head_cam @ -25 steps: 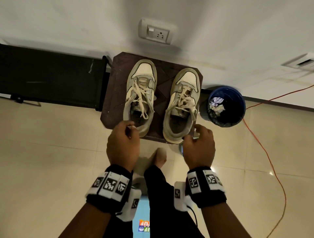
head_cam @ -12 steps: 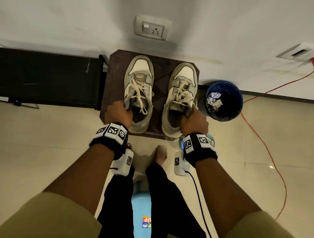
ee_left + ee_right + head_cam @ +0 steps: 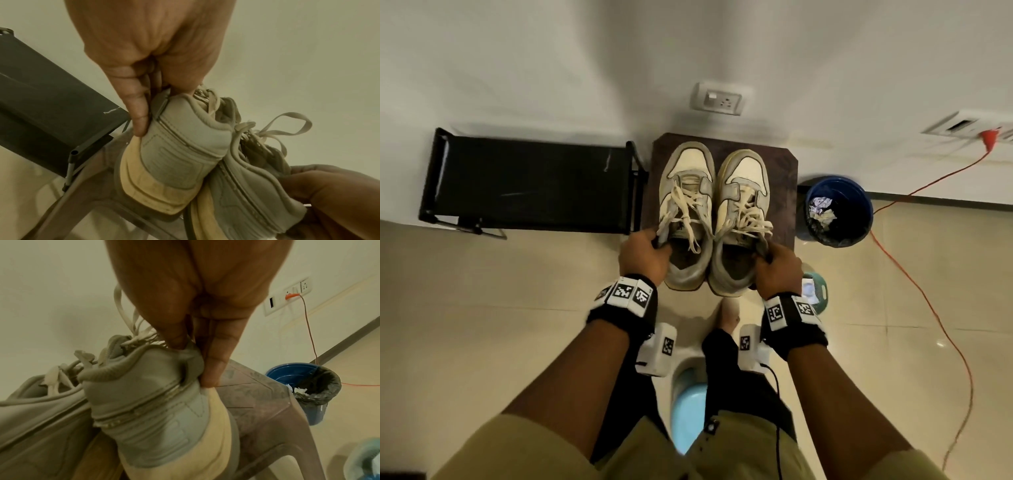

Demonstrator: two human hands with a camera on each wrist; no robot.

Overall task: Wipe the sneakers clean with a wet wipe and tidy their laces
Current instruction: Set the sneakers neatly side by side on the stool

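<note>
Two grey and cream sneakers sit side by side on the brown plastic stool (image 3: 784, 192), sides touching, toes toward the wall and heels overhanging its near edge. The left hand (image 3: 642, 257) pinches the collar of the left sneaker (image 3: 686, 192), thumb inside and fingers (image 3: 139, 116) curled on the outer wall; the right hand (image 3: 779, 270) grips the collar of the right sneaker (image 3: 743, 205) the same way. Flat cream laces (image 3: 688, 209) lie loose across both tongues. Uppers look matte and stitched, the rubber soles yellowed. Bare stool surface shows only as a narrow strip right of the shoes. Just left of the stool stands a black metal rack (image 3: 530, 185); just right, a round blue bin (image 3: 839, 212) with a black liner and crumpled paper. An orange cable (image 3: 928, 308) trails over glossy floor tiles beyond the bin.
</note>
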